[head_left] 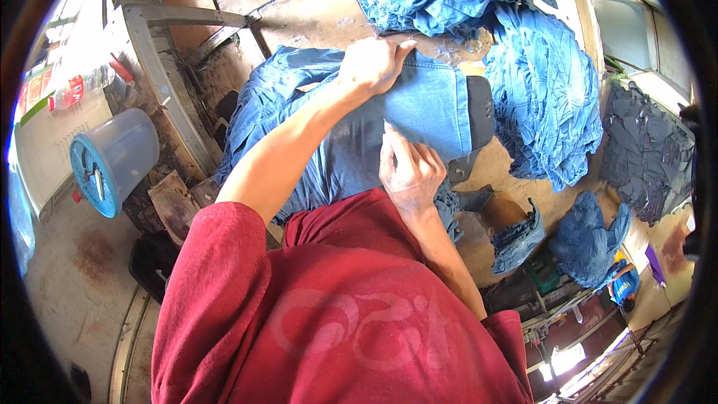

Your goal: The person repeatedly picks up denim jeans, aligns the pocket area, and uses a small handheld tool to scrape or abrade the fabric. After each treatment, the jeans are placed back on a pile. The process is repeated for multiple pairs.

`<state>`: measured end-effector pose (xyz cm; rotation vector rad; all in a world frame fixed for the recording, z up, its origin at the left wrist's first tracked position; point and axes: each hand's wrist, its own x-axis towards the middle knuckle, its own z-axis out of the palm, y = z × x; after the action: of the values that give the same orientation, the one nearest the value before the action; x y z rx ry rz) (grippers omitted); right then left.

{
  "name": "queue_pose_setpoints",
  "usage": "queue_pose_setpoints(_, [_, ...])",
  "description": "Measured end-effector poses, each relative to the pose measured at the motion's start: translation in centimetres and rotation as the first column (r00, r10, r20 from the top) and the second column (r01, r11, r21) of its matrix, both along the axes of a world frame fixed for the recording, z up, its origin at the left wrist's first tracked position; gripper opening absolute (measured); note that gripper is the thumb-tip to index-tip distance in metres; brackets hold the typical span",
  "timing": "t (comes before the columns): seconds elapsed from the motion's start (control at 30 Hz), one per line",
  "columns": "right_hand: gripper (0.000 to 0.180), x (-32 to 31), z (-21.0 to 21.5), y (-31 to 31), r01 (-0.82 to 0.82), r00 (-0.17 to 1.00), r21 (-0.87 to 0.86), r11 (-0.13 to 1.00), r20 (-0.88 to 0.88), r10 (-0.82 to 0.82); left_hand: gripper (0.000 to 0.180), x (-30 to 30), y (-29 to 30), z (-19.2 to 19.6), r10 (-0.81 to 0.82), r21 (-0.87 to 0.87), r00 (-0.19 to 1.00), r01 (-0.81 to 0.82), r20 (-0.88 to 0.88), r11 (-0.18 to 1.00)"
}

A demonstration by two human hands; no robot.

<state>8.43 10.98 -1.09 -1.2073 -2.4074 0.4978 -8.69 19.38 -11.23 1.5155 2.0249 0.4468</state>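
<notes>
I see the left hand (376, 62) pressed flat on the jeans (426, 108); the right hand (409, 172), at 6 o'clock of it, pinches their edge.

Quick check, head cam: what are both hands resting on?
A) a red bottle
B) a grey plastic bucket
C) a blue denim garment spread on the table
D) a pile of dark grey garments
C: the left hand presses the far edge of the blue denim garment and the right hand pinches its near edge; the bucket stands off to the left.
</notes>
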Motion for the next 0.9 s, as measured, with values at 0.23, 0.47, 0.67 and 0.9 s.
queue_pose_setpoints(0.23, [0.028, -0.6, -1.0, -0.3, -0.020, 0.992, -0.010, 1.000, 0.124, 0.021, 0.068, 0.0, -0.2, -0.3, -0.004, 0.076, 0.999, 0.007, -0.034, 0.997])
queue_pose_setpoints(0.47, [0.034, 4.6, -0.7, -4.2, -0.066, 0.995, -0.011, 0.998, 0.074, 0.067, 0.068, -0.1, -0.1, -0.6, -0.006, 0.050, 0.999, 0.008, -0.035, 0.999])
queue_pose_setpoints(0.67, [0.020, 3.9, -0.2, -3.1, 0.002, 0.999, -0.067, 0.998, -0.040, -0.005, 0.067, 0.1, -0.3, -0.6, 0.026, 0.074, 0.999, -0.023, -0.034, 0.997])
queue_pose_setpoints(0.9, [0.023, 0.5, -0.9, -0.1, -0.010, 1.000, -0.015, 1.000, -0.008, 0.010, 0.065, 0.2, -0.3, -1.2, 0.031, 0.223, 0.995, -0.010, -0.092, 0.975])
